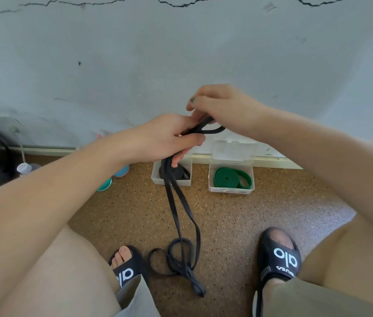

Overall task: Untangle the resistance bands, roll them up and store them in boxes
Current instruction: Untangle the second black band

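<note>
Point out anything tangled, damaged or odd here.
The black band hanging from both hands ends in a knotted tangle on the floor between the sandals. A long crack runs across the wall.

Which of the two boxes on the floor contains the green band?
The right box, with its lid up; the left box holds a black roll.

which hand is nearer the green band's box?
Right, by where they sit in the picture. The right hand is up above the box holding the green band; the left hand is above and further left, gripping the black band.
</note>
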Motion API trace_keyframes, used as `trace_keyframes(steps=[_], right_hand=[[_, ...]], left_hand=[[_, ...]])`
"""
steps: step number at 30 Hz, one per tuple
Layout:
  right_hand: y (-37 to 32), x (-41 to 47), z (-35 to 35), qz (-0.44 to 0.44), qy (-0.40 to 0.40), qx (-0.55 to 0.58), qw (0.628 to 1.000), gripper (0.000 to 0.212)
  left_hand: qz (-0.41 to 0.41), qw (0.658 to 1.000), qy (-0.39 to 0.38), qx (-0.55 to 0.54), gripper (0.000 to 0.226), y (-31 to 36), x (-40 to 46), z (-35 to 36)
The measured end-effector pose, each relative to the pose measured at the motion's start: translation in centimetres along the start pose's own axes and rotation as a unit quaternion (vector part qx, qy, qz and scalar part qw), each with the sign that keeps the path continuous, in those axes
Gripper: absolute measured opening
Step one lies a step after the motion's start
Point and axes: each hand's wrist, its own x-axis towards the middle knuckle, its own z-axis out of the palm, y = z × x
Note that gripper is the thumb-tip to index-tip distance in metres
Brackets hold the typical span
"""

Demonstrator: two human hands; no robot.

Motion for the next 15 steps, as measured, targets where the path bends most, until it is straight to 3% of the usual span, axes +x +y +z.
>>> trace_keyframes(steps=[3, 8, 10, 13, 15], right_hand=[[0.1, -0.5, 1.1, -0.055, -0.003, -0.151, 0.987, 0.038], [0.7, -0.2, 1.9, 0.048, -0.073, -0.11, 0.99, 0.048], [0.9, 0.2, 1.8, 0.062, -0.06, -0.102, 0.991, 0.033], [0.8, 0.9, 1.0, 0.071, -0.002, 0.043, 0.996, 0.01], [0.6, 1.2, 0.0, 0.068, 0.033, 0.166, 0.983, 0.01]], left_hand=[[-0.007, 1.0, 0.002, 0.013, 0.031, 0.3, 0.1, 0.2], [-0.004, 1.0, -0.023, 0.003, 0.025, 0.3, -0.2, 0.1], [-0.015, 1.0, -0.016, -0.008, 0.028, -0.3, -0.1, 0.0], [-0.029, 0.998, -0.001, -0.054, 0.021, -0.9, -0.2, -0.3], [-0.028, 0.998, 0.004, -0.058, 0.017, -1.2, -0.3, -0.3]])
